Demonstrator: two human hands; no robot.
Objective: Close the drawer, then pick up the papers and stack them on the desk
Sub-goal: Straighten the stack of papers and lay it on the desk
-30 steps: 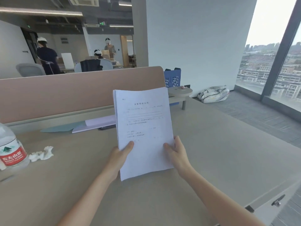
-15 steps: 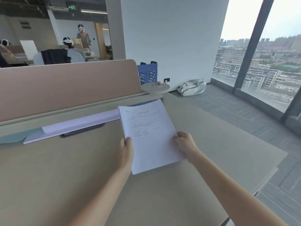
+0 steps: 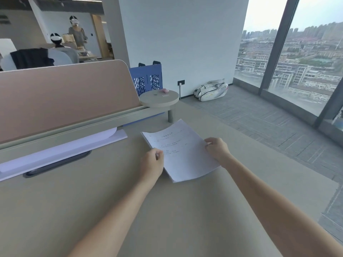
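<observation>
Gripping opposite edges, left hand [image 3: 152,162] and right hand [image 3: 217,148] hold the papers [image 3: 181,153] low over the desk [image 3: 92,201]

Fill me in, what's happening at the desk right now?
A person holds a stack of papers with both hands, the left hand on its left edge and the right hand on its right edge. The stack is low over the desk, near the far right side. More sheets lie by the divider.
</observation>
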